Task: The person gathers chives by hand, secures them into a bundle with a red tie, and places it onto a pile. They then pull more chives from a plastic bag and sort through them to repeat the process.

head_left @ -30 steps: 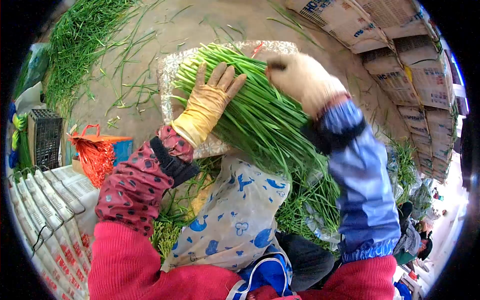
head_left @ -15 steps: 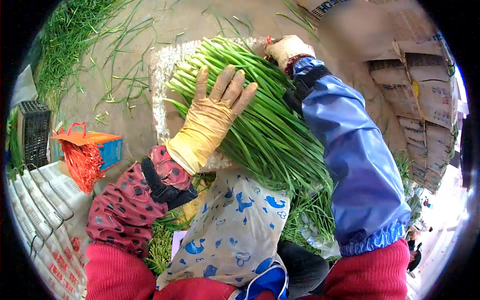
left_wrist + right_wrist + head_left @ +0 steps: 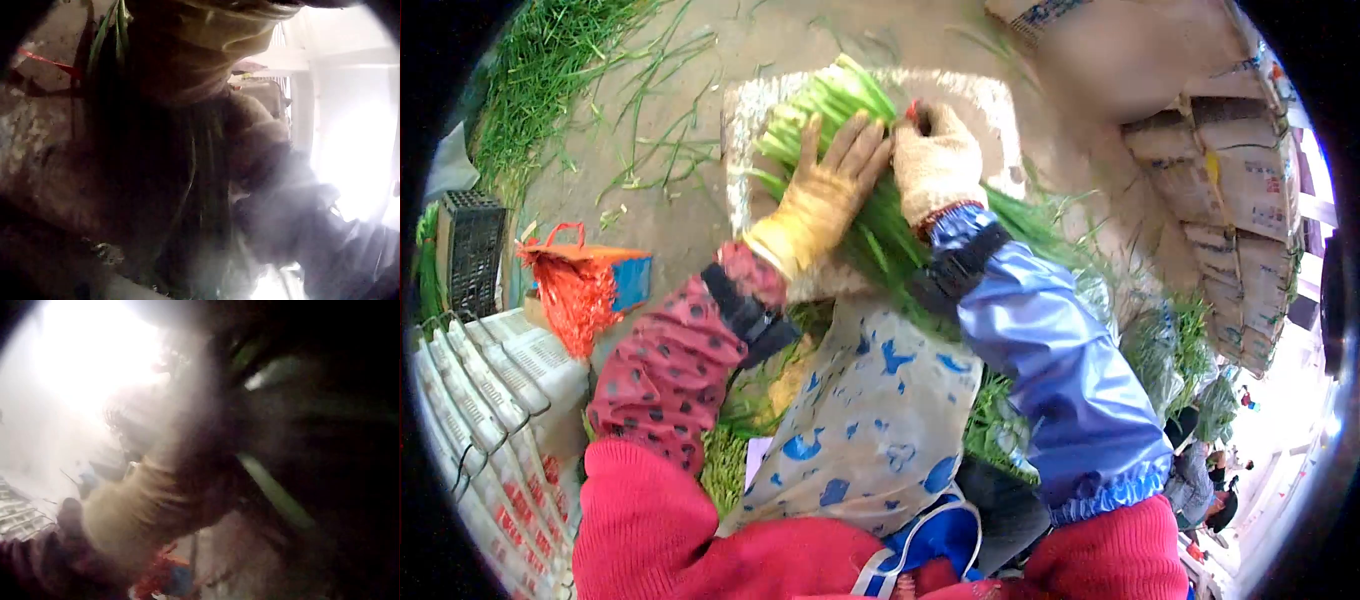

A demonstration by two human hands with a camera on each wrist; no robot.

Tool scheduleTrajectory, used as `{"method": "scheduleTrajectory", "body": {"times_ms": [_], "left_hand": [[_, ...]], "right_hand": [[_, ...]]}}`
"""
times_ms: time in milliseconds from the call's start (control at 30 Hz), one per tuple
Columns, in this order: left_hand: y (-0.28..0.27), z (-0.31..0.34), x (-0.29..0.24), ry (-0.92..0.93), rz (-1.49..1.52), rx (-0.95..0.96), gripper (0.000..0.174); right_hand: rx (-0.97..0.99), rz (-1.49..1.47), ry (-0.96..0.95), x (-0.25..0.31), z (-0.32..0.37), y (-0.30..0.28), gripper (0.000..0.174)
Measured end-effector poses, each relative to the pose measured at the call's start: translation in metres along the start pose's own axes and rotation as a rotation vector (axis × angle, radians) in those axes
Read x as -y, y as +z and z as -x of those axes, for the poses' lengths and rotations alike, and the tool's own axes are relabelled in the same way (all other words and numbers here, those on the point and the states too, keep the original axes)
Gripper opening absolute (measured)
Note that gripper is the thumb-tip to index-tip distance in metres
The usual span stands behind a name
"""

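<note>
A thick bunch of garlic chives point(image 3: 828, 105) lies across a worn pale board point(image 3: 998, 115), cut ends to the far left. My left hand point(image 3: 825, 185), in a yellow rubber glove, rests flat on the bunch with fingers straight. Beside it my right hand point(image 3: 940, 165), in a cream knit glove, curls its fingers at the bunch's far side and pinches a red tie strip point(image 3: 914, 110). In the dark left wrist view, the red strip point(image 3: 47, 59) stretches near the leaves. The right wrist view is blurred, with the yellow glove point(image 3: 134, 506) in it.
An orange and blue box point(image 3: 628, 278) spills red strips at the left, near a black crate point(image 3: 472, 250) and white stacked baskets point(image 3: 485, 400). Loose greens point(image 3: 550, 100) heap at the far left. Printed bundles point(image 3: 1230, 190) are stacked at the right. A patterned apron point(image 3: 880, 400) covers the lap.
My right hand has come in from the right and the board's far edge to the bunch, bringing the red strip close to my left hand. The left hand stays on the chives.
</note>
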State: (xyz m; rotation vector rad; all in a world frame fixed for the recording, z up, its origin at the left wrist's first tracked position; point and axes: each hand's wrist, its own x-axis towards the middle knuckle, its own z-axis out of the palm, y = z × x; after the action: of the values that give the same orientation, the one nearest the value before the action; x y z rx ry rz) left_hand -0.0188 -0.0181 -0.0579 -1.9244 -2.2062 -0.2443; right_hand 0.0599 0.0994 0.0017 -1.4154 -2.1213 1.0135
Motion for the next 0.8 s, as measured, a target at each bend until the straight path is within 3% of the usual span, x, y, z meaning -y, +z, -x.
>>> {"method": "scheduleTrajectory", "body": {"times_ms": [100, 133, 200, 233, 267, 333, 367, 467, 567, 700, 800], "left_hand": [[-0.012, 0.002, 0.019, 0.111, 0.347, 0.009, 0.076], [-0.019, 0.002, 0.023, 0.122, 0.317, 0.129, 0.082], [-0.042, 0.005, 0.038, 0.228, 0.673, 0.064, 0.085], [-0.057, 0.010, 0.042, 0.181, 0.968, 0.030, 0.082], [-0.069, 0.014, 0.044, 0.125, 0.974, -0.150, 0.067], [-0.076, 0.042, 0.064, -0.019, 0.966, -0.273, 0.052], [-0.073, 0.060, 0.064, -0.085, 0.659, -0.317, 0.040], [-0.068, 0.098, 0.077, 0.254, 0.215, 0.291, 0.039], [-0.057, 0.108, 0.072, 0.394, 0.173, 0.219, 0.046], [-0.051, 0.088, 0.072, 0.519, 0.066, 0.461, 0.055], [-0.029, 0.082, 0.076, 0.565, 0.215, 0.429, 0.048]], "right_hand": [[-0.149, 0.102, -0.238, -0.009, 0.015, 0.013, 0.024], [-0.166, 0.126, -0.308, -0.012, 0.017, 0.013, 0.023], [-0.113, 0.203, -0.333, -0.017, 0.013, 0.012, 0.022], [-0.110, 0.212, -0.334, -0.016, 0.014, 0.011, 0.022], [-0.136, 0.237, -0.362, -0.018, 0.012, 0.013, 0.024], [-0.168, 0.231, -0.381, -0.021, 0.015, 0.016, 0.023], [-0.160, 0.261, -0.359, -0.020, 0.016, 0.014, 0.026], [-0.218, 0.165, -0.425, -0.007, 0.025, 0.003, 0.019], [-0.198, 0.100, -0.389, -0.007, 0.024, 0.003, 0.014], [-0.166, 0.094, -0.365, -0.004, 0.022, -0.001, 0.012], [-0.044, 0.199, -0.269, -0.019, 0.011, 0.004, 0.029]]}}
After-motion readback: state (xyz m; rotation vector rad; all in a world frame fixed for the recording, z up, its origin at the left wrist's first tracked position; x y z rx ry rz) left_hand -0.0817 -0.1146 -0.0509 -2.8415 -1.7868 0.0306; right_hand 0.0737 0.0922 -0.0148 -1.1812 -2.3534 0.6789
